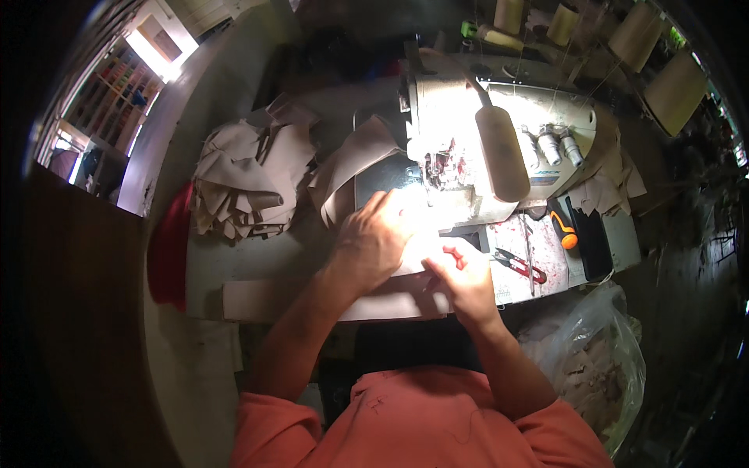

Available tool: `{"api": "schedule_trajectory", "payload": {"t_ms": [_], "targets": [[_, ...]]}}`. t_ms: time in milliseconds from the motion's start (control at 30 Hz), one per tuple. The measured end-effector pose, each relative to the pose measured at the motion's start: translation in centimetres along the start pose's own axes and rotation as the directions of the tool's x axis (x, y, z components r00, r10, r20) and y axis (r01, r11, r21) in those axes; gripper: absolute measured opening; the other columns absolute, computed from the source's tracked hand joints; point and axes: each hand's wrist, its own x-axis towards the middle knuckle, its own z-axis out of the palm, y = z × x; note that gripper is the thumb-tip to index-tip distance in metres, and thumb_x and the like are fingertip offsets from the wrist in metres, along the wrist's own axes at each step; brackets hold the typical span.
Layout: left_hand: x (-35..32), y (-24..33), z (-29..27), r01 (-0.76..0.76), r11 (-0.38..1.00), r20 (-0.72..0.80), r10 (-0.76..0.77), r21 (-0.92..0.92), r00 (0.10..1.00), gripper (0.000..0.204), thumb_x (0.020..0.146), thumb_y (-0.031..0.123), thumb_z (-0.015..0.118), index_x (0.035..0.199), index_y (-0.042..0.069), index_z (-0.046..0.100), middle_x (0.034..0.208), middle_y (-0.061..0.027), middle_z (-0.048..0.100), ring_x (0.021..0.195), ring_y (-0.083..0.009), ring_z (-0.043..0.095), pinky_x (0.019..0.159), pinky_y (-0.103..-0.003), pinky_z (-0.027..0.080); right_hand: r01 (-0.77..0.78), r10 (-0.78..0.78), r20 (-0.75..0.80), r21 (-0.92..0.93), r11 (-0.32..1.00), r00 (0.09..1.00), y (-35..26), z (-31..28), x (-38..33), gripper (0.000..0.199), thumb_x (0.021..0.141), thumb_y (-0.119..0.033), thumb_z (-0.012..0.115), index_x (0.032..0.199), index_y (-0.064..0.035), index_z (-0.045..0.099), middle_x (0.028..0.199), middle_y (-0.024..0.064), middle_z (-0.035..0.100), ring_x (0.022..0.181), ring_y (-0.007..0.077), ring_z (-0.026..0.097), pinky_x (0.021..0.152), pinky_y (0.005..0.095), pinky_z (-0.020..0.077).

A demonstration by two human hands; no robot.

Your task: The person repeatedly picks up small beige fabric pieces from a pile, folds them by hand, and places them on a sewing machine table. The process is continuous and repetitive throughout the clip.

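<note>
A pale fabric piece [420, 243], washed out by the lamp's glare, lies in front of the sewing machine [452, 109]. My left hand [373, 246] is on its left side, back up, with bent fingers closed on the cloth; glare blurs the fingertips. Nearer to me, my right hand [466, 282] pinches the same piece's edge between thumb and fingers. Under my wrists, a long beige fabric strip [265, 301] runs along the table's front edge. The needle area is partly lost in the bright light.
A heap of beige cut pieces [250, 179] and a curved piece [355, 160] lie left. On the right are red-handled thread snips [521, 267], an orange-handled tool [565, 232] and a dark phone-like slab [591, 242]. Thread cones [636, 37] stand behind; a clear scrap bag [601, 359] hangs below.
</note>
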Motion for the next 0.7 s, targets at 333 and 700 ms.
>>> {"api": "schedule_trajectory", "payload": {"t_ms": [333, 700], "targets": [[2.6, -2.0, 1.0, 0.016, 0.991, -0.04, -0.022, -0.132, 0.999, 0.012, 0.067, 0.004, 0.054, 0.078, 0.002, 0.051, 0.074, -0.0111, 0.048, 0.07, -0.0279, 0.049, 0.063, -0.036, 0.041, -0.008, 0.012, -0.065, 0.058, 0.998, 0.998, -0.7, 0.2, 1.5, 0.018, 0.081, -0.005, 0.052, 0.096, 0.0051, 0.055, 0.076, 0.0073, 0.058, 0.065, 0.0119, 0.058, 0.057, 0.0203, 0.0461], [2.4, -3.0, 0.8, 0.141, 0.983, 0.047, -0.137, -0.114, 0.989, 0.019, 0.075, 0.002, 0.047, 0.093, -0.003, 0.052, 0.091, -0.0215, 0.054, 0.089, -0.0341, 0.052, 0.078, -0.036, 0.043, 0.01, -0.005, -0.077, 0.068, 0.998, 0.997, -0.9, -0.5, 1.2, 0.019, 0.084, -0.003, 0.045, 0.1, 0.0047, 0.052, 0.079, 0.0149, 0.06, 0.066, 0.0162, 0.059, 0.061, 0.0245, 0.0473]]}}
